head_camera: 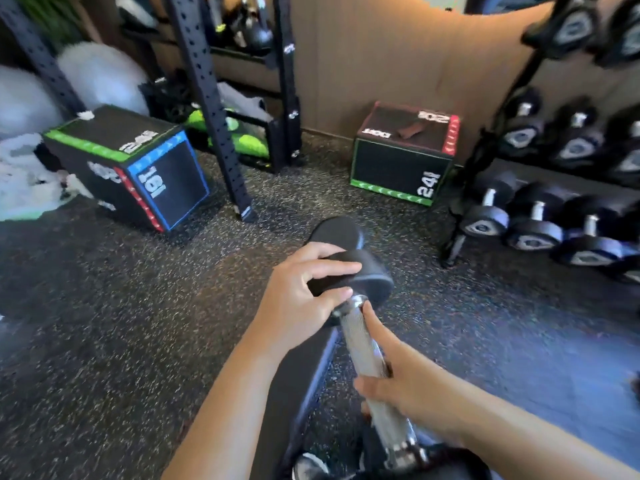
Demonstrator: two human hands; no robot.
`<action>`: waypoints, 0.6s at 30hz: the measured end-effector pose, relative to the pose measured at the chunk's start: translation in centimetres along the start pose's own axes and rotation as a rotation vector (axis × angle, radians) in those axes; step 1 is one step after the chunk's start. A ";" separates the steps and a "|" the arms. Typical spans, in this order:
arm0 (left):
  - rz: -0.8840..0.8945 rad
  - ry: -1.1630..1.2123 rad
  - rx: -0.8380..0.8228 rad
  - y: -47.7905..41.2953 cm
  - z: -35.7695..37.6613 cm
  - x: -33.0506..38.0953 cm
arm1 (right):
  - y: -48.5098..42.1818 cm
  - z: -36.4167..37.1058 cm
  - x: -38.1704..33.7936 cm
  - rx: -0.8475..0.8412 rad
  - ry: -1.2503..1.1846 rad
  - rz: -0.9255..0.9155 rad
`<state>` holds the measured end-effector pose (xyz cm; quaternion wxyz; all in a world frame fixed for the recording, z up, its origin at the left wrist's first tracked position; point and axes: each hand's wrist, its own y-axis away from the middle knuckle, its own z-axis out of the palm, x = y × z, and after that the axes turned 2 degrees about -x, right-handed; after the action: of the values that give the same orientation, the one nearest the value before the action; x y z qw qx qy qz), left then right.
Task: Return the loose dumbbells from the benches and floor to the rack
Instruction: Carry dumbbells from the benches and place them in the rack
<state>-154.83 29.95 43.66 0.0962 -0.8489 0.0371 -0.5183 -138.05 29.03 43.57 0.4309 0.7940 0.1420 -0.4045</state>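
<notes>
Two hands are sharing one loose dumbbell [360, 341] above the speckled floor [138, 341]: the right hand [398, 382] is wrapping the knurled chrome handle, forefinger lying along the bar, while the left hand [304, 292] is curling over the far rubber head, probably steadying the weight for carrying. Beyond, two boxes are sitting by the wall, a blue-edged plyo box [169, 185] and a red-edged plyo box [398, 164]. At far right the rack [478, 157], well apart from the held weight, is showing at least eight racked dumbbells [535, 230] across three tiers.

One head-worn view, facing forward and down, rack [485, 150] at right
</notes>
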 end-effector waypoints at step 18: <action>0.292 0.116 -0.548 -6.0 29.9 14.0 | 17.2 -11.2 18.9 0.555 -0.603 0.106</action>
<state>-122.07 37.26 43.77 -0.0649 -0.7979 0.3025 -0.5173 -110.40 25.52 42.27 0.2431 0.7322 -0.1459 -0.6193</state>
